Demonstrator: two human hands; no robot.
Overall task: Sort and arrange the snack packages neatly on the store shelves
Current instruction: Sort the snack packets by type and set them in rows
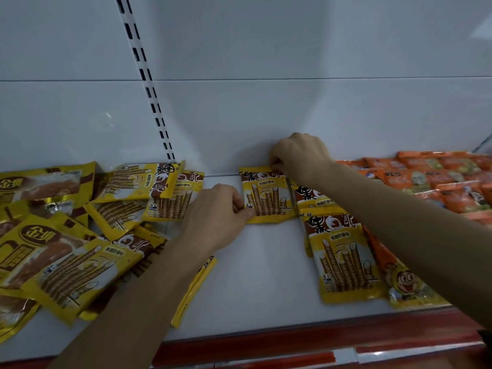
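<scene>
We see through one wide-angle camera worn on the head, looking forward and down onto a white shelf [255, 275] from close by. It faces the back panel [292, 102] squarely, and straight lines bow near the edges. Both forearms reach in from the bottom; the red shelf edge [292, 342] runs nearest us. No second view shares the scene.

I hold one yellow wafer-roll packet [266, 195] flat on the white shelf [253, 275], my left hand [215, 214] pinching its lower left edge, my right hand [298, 155] gripping its top right corner. Just right of that packet lie two more like it [343, 257], overlapping; beyond them, orange packets [426, 177]. Left of it sprawls a jumbled yellow pile [80, 222].
</scene>
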